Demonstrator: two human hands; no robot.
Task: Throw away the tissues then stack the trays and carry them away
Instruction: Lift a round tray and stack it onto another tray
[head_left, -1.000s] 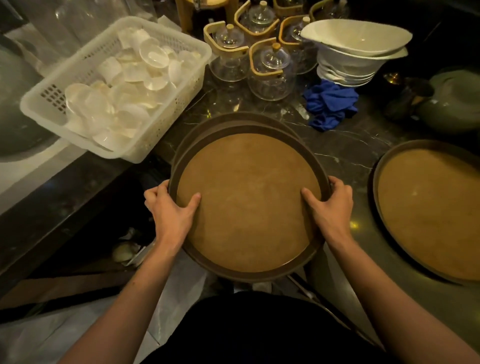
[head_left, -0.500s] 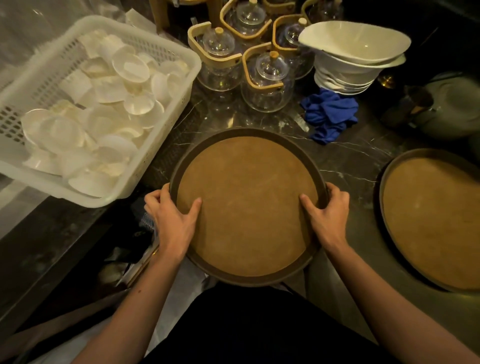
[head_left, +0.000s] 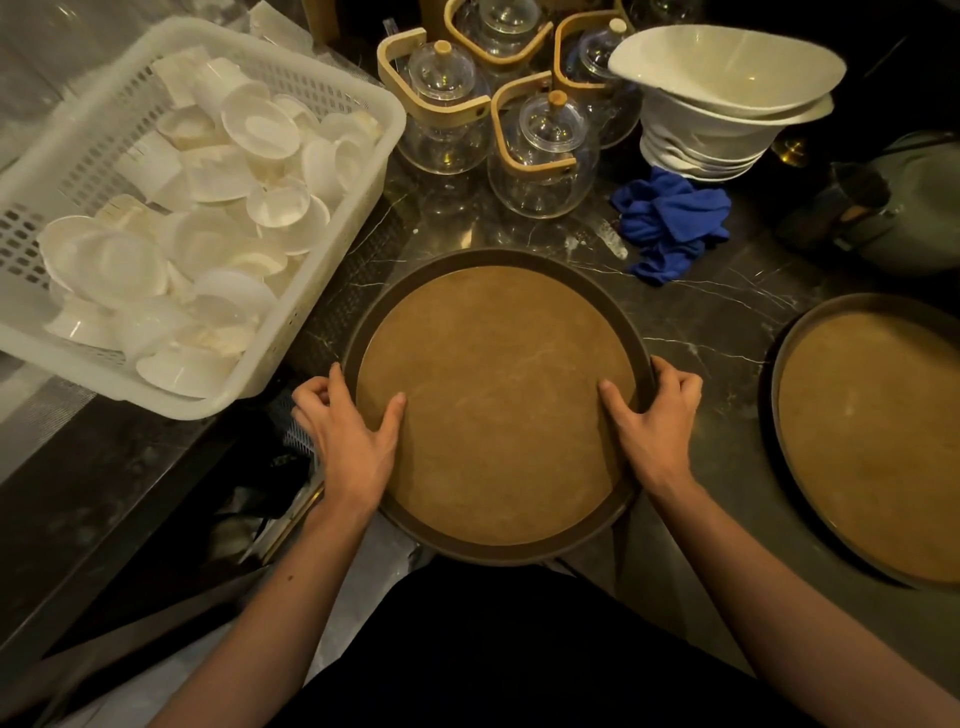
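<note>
A round tray (head_left: 496, 395) with a dark rim and tan inner surface lies on the dark marble counter right in front of me, its near edge hanging past the counter's edge. My left hand (head_left: 348, 431) grips its left rim, thumb on the tan surface. My right hand (head_left: 649, 415) grips the right rim the same way. It hides the tray stacked under it. Another tray of the same kind (head_left: 872, 441) lies flat on the counter at the right, cut off by the frame edge. No tissues are visible.
A white plastic basket (head_left: 322, 291) full of small white cups sits at the left. Several glass teapots (head_left: 540, 150) with wooden handles stand behind the tray. Stacked white bowls (head_left: 722, 98), a blue cloth (head_left: 670, 223) and a grey-green pot (head_left: 914, 208) lie at the back right.
The held tray came down onto the tray beneath it, whose rim no longer shows behind. Both hands kept their grip on the rim. The camera tilted, so everything sits lower in view.
</note>
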